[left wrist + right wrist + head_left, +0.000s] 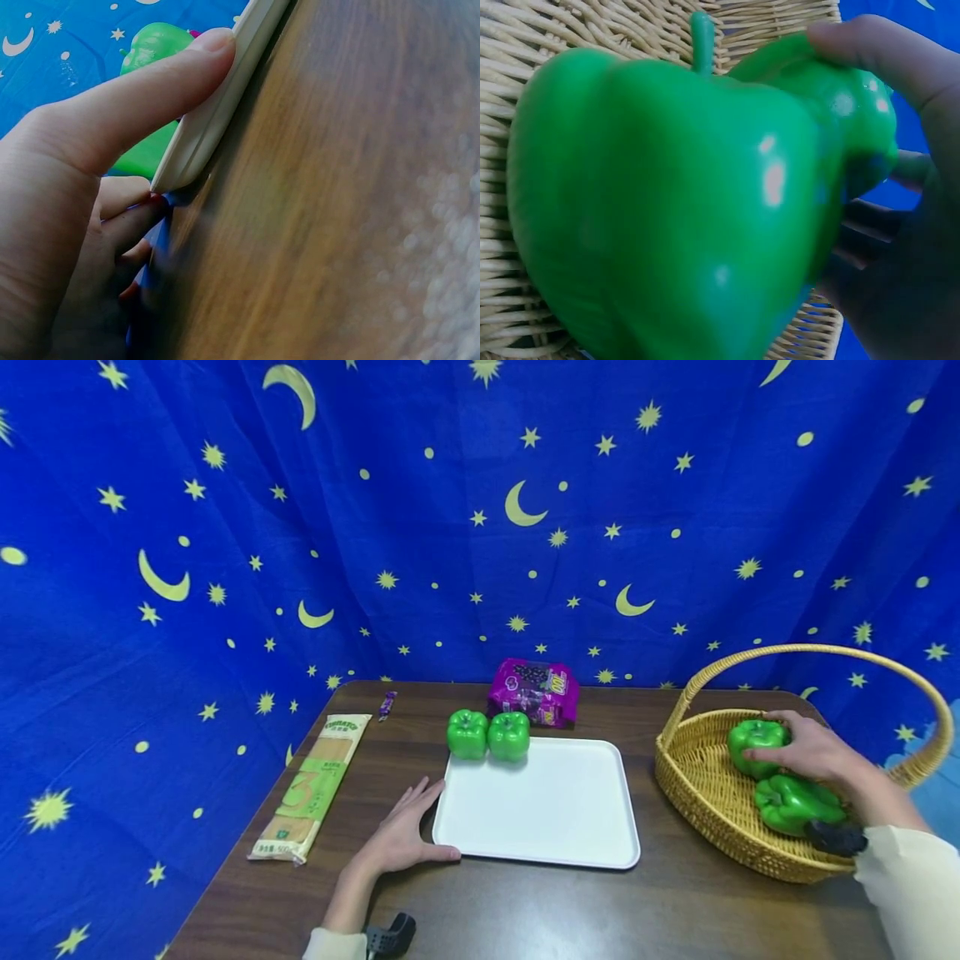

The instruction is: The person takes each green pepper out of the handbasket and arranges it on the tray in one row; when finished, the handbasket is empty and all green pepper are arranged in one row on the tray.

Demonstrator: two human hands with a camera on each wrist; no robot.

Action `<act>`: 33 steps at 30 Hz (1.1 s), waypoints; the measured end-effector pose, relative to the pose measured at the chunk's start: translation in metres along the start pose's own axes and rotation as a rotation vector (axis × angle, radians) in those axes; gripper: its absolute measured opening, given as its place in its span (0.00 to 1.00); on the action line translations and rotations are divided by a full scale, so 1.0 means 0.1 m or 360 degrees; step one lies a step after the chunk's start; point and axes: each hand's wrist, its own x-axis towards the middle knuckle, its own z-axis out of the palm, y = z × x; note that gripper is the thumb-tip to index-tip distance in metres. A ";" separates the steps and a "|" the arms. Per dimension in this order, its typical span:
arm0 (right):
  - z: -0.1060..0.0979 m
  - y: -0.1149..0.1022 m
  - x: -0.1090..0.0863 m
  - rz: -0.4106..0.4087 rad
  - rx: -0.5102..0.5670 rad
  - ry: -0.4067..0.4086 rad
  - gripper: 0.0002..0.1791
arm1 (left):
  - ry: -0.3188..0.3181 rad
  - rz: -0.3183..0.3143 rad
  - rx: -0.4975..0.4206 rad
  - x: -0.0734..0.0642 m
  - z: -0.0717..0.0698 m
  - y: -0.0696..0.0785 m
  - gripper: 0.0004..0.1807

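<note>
A white tray lies on the table, with two green bell peppers standing side by side at its far left corner. My left hand is spread around the tray's near left corner. In the left wrist view its straight thumb rests against the tray rim. On the right, my right hand grips a green bell pepper inside a wicker basket. Another bell pepper lies nearer in the basket and fills much of the right wrist view.
Behind the tray stands a purple candy bag. A noodle packet lies at the table's left side, and a small wrapped candy is beyond it. The basket's tall handle arches over the right hand. A blue star-patterned curtain hangs behind.
</note>
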 end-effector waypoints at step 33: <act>0.21 -0.09 0.11 -0.0162 0.0014 -0.0048 0.53 | 0.0011 -0.0054 0.0017 0.01 0.01 0.01 0.68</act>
